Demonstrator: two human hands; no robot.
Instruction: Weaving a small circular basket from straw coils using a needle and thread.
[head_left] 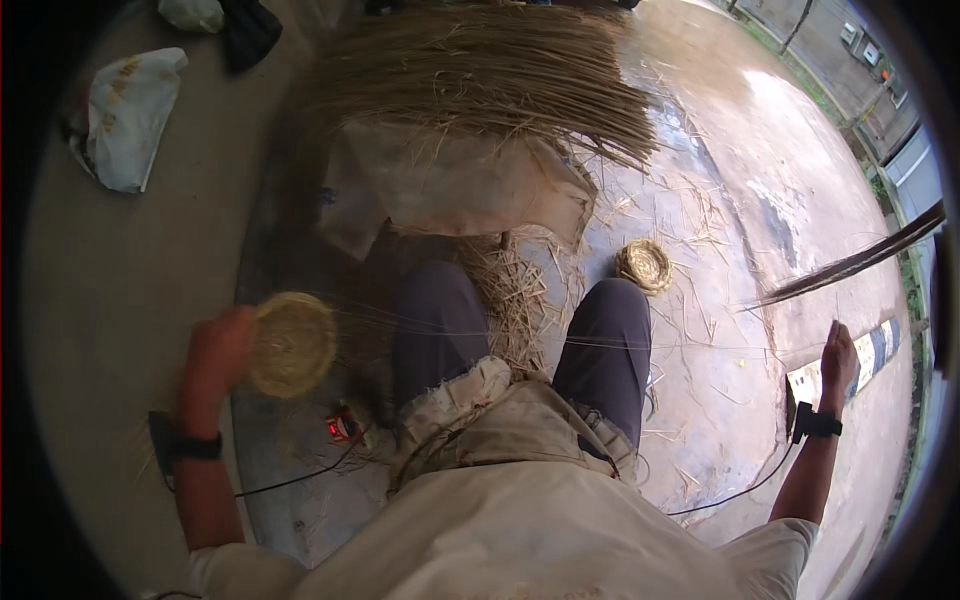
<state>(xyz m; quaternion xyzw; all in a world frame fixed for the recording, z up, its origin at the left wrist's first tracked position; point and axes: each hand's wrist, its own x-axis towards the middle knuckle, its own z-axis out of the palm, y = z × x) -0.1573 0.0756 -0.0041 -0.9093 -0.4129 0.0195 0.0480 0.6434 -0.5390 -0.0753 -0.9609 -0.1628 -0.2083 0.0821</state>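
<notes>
My left hand [218, 345] is at the left, closed on the edge of a round, shallow woven straw basket [293, 345], which is slightly blurred. Thin threads [480, 333] stretch from the basket across my knees to my right hand [836, 355] at the far right, where my fingers are pinched on the thread. A second small straw basket [643, 267] sits on the ground just beyond my right knee.
A large bundle of straw [480, 75] lies ahead, with a worn sheet [450, 180] before it and loose straw [515, 300] between my legs. White bags [130, 120] lie upper left. A dark brush-like bundle [850, 255] juts in at right. A small red-lit device [340, 425] sits by my left leg.
</notes>
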